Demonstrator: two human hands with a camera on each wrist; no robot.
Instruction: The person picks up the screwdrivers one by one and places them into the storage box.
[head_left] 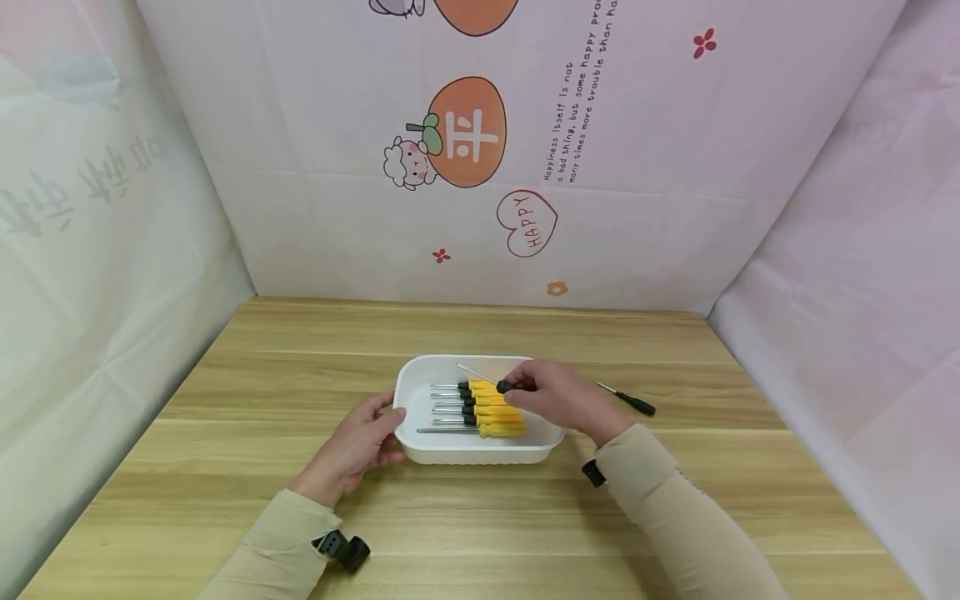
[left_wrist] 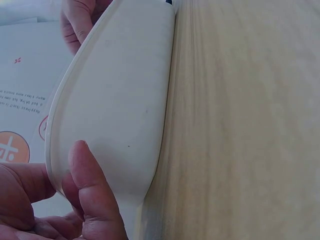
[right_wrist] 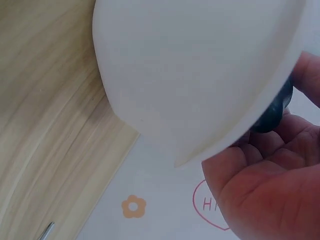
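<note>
A white plastic tray (head_left: 480, 456) stands on the wooden table, and my left hand (head_left: 360, 442) grips its left end, thumb over the rim. In the left wrist view, fingers of that hand (left_wrist: 95, 200) lie against the outer wall of the tray (left_wrist: 115, 100). My right hand (head_left: 558, 396) pinches a black-handled screwdriver (head_left: 504, 387) above the tray, its metal shaft pointing up and left. Inside the tray several yellow-handled screwdrivers (head_left: 502, 431) lie side by side, shafts to the left. In the right wrist view the tray wall hides most of the held black handle (right_wrist: 270, 117).
Another black-handled screwdriver (head_left: 636, 405) lies on the table (head_left: 300, 342) to the right of the tray. Printed white cloth (head_left: 337, 233) stands behind the table and along both sides.
</note>
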